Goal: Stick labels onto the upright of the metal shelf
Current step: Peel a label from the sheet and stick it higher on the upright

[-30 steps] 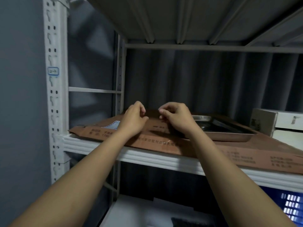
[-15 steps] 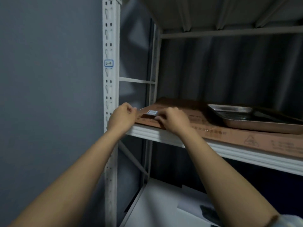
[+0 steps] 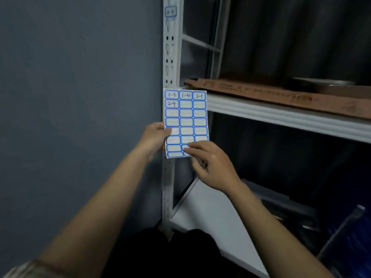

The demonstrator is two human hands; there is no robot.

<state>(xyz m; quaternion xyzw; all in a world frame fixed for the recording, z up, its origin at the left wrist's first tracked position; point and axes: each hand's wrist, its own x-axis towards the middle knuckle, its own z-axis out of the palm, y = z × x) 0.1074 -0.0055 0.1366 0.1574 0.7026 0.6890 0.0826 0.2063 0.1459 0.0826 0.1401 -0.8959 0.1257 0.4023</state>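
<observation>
1 label already stuck on the upright, well above the hands; 4 written labels left on the label sheet. Left hand pinching sheet's left edge, right hand pinching its bottom, sheet just before the upright. 0.5 s ago: both hands up on the cardboard, no sheet raised.

Both hands have left the cardboard and now hold a label sheet before the upright.
</observation>
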